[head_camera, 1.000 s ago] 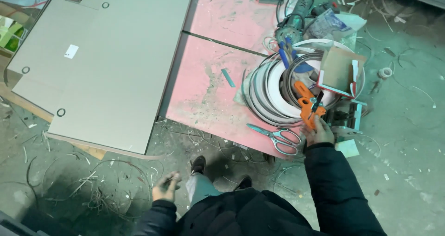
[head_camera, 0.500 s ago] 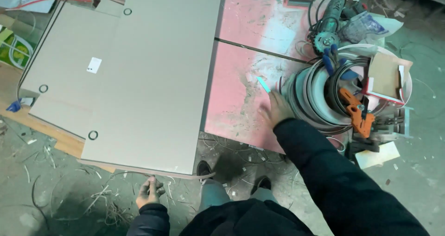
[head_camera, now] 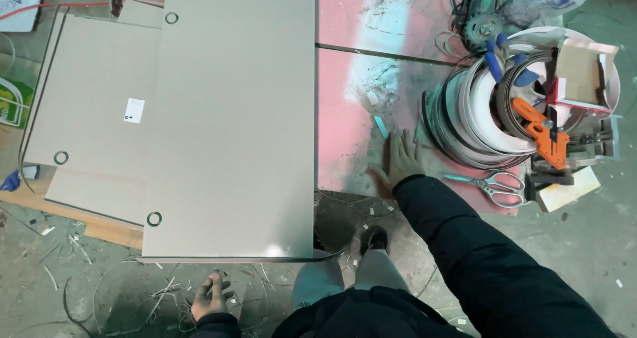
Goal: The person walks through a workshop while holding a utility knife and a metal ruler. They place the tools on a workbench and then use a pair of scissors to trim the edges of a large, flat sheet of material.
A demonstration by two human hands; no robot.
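Below the near edge of the big panel (head_camera: 232, 112), the left hand (head_camera: 211, 299) hangs low over the floor (head_camera: 79, 291), fingers loosely spread and holding nothing; thin offcut strips and shavings litter the concrete around it. Just above those fingers the panel's front edge overhangs, with a loose dark strip of edge band (head_camera: 298, 258) sagging off the corner, apparently unglued there. The panel is flat, matte grey-beige and smooth, with a round bored hole (head_camera: 154, 218) near its corner. It lies on top of further panels (head_camera: 86, 112) of the same finish, probably stacked to keep the faces flat and at working height.

Right of the panel, the right hand (head_camera: 400, 162) rests flat on the desk (head_camera: 352, 132), fingers spread and pressed down, gripping nothing; judged by the posture, it braces the body. The desk top is pink, scuffed and dusted with pale debris. Just beyond the fingertips lies a small pale blue chip (head_camera: 380, 127). Immediately right of the fingers sits a coil of edge band (head_camera: 478, 112), thin and flexible, wound in many turns. Near the wrist lie scissors (head_camera: 494, 185) with pale handles. Farther right, an orange trimmer (head_camera: 541, 135) rests across the coil, beside a small cardboard box (head_camera: 580, 72).
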